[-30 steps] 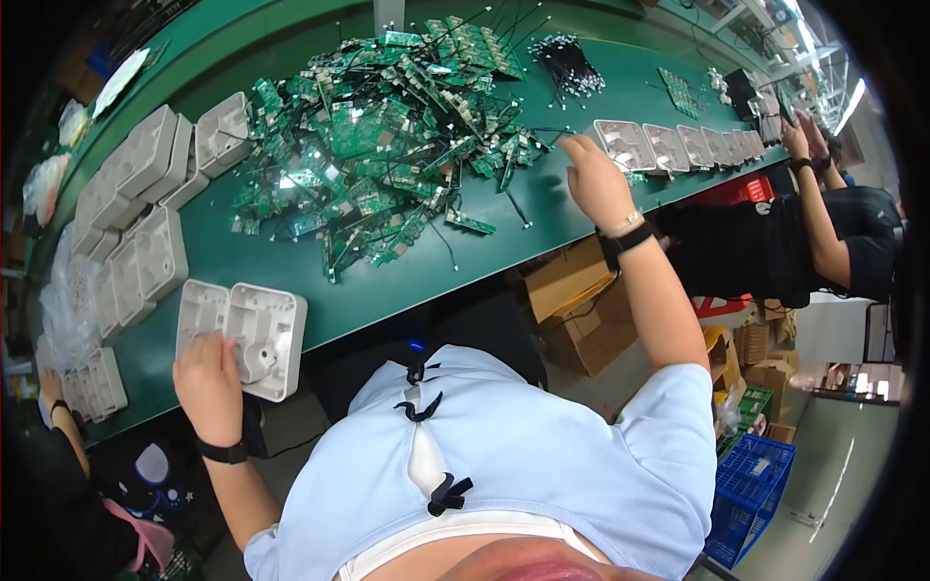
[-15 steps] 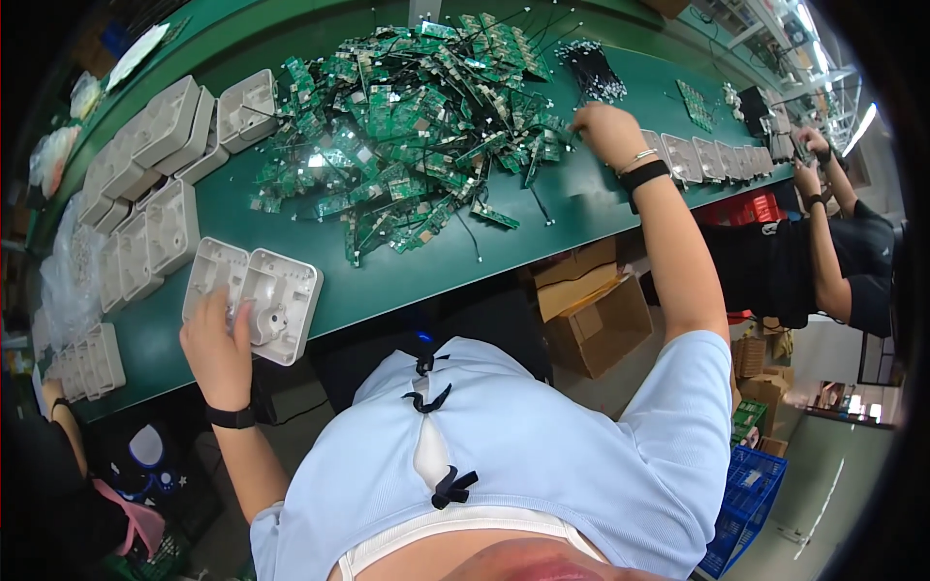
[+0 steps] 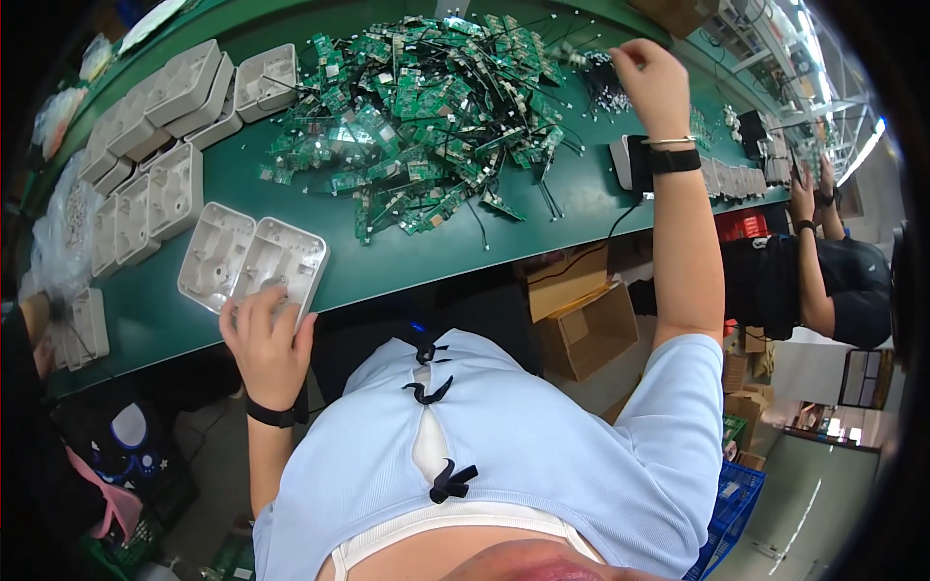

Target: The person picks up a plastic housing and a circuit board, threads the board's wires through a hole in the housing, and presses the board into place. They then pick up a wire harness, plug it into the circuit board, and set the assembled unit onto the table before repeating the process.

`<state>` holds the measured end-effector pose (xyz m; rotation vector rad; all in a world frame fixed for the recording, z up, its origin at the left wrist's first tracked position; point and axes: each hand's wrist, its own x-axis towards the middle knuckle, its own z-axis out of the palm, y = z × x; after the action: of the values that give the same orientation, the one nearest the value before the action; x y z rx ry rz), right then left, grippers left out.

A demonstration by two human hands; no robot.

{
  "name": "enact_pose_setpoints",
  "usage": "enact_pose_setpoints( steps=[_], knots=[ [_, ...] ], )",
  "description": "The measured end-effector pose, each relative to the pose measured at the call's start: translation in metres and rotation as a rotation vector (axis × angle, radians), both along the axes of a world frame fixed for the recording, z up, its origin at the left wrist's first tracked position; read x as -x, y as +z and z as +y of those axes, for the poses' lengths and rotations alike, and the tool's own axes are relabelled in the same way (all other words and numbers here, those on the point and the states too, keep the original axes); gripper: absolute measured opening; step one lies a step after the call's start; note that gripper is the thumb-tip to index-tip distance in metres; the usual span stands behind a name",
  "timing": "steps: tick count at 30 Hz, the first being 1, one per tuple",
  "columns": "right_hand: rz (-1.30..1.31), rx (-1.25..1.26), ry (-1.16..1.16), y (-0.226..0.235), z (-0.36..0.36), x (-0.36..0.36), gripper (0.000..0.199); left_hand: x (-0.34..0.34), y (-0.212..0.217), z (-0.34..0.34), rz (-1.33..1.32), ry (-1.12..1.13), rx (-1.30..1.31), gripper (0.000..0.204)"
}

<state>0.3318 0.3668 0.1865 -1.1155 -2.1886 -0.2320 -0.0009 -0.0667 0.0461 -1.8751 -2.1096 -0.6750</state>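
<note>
My left hand (image 3: 266,349) rests at the near rim of a light grey plastic housing (image 3: 291,250), fingertips reaching over its edge and thumb apart. A second open grey housing (image 3: 218,254) lies against its left side. My right hand (image 3: 654,92) is raised at the back right of the table, thumb and index finger brought together beside a bundle of black cables with white connectors (image 3: 608,97). What the fingertips hold, if anything, is too blurred to name. Between the hands lies a big heap of green circuit boards (image 3: 436,107) with black wires.
More grey housings (image 3: 174,189) stand stacked at the left. Others line up in a row (image 3: 731,179) at the right, where a co-worker (image 3: 809,252) stands. A white-and-black block (image 3: 630,163) is by my right wrist. Below the table edge sits an open cardboard box (image 3: 591,334).
My right hand has moved up and right from the heap's edge to beside the cable bundle. My left hand has shifted from the left housing to the near rim of the right one.
</note>
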Motion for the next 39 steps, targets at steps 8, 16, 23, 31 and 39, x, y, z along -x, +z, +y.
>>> enact_pose_setpoints(
  steps=[8, 16, 23, 31, 39],
  knots=[
    [1.030, 1.738, 0.330, -0.022, 0.003, 0.039, 0.024, -0.004, -0.009, -0.004, -0.065, -0.085, -0.045, 0.017],
    [-0.068, 1.154, 0.138, -0.008, -0.031, 0.070, 0.018, -0.004, -0.005, 0.002, -0.122, 0.014, -0.021, 0.054],
    [1.192, 1.503, 0.612, -0.004, 0.012, 0.066, 0.014, 0.004, -0.003, 0.001, -0.050, 0.164, 0.128, 0.090],
    [1.646, 1.972, 1.092, -0.020, -0.030, 0.090, 0.012, 0.011, 0.003, 0.000, -0.115, 0.061, 0.067, 0.097],
    [0.987, 1.358, 0.869, -0.091, -0.189, 0.143, 0.010, 0.007, -0.004, 0.013, -0.580, -0.063, -0.192, 0.113]
  ],
)
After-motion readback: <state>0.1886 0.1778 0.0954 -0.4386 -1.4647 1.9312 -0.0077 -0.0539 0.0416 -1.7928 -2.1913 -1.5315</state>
